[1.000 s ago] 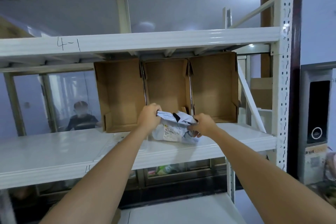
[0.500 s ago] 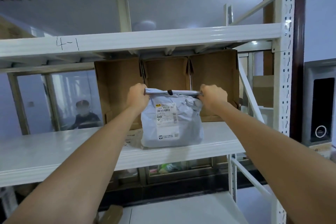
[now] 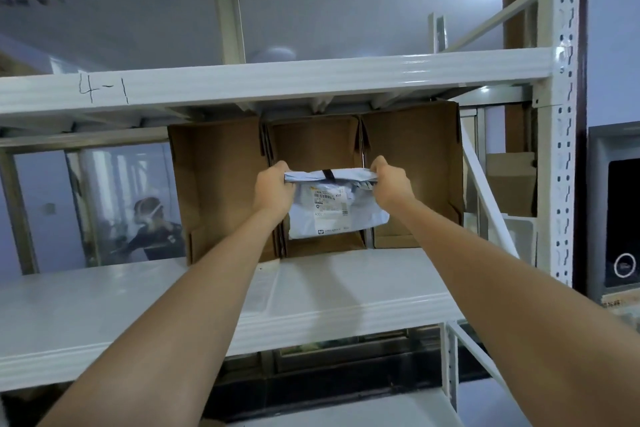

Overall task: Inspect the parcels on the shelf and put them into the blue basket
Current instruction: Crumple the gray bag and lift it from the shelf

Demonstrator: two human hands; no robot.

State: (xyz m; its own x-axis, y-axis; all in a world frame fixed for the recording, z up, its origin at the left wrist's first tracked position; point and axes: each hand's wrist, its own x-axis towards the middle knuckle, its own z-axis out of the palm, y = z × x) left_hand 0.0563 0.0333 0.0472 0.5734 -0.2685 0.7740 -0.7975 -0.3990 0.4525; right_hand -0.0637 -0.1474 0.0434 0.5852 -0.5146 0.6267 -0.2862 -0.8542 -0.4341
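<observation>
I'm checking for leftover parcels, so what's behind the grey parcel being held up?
Behind the grey parcel stands the middle cardboard box, open toward the camera, its back wall bare. Its lower inside is covered by the parcel.

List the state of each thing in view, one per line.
Grey parcel: lifted clear of the shelf, label facing the camera.
Left hand: grips the parcel's top left corner.
Right hand: grips its top right corner.
Three cardboard boxes: on their sides, open fronts forward.
Shelf: bare under the parcel.
</observation>
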